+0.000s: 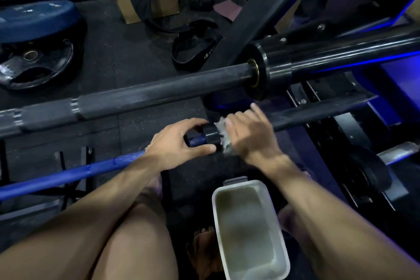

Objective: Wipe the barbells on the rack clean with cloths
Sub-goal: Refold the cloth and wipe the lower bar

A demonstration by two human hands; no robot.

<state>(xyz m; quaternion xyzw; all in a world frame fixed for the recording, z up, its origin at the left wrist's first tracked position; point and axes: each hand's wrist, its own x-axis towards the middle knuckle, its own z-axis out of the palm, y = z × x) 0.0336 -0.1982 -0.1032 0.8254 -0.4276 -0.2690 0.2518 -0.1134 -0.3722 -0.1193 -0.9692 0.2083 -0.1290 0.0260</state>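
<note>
The blue barbell is seen lying low, nearer the camera than the black barbell. Its black collar is gripped by the left hand, fingers curled round it. Just right of the collar, a pale cloth is held against the sleeve by the right hand, fingers curled over it. A grey tub of cloudy liquid is seen on the floor below the collar.

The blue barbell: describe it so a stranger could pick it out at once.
Below the long black barbell spanning the view, nearer the person, lies the blue barbell. The left hand grips its black collar while the right hand presses a cloth there. Its shaft alone is blue.
</note>
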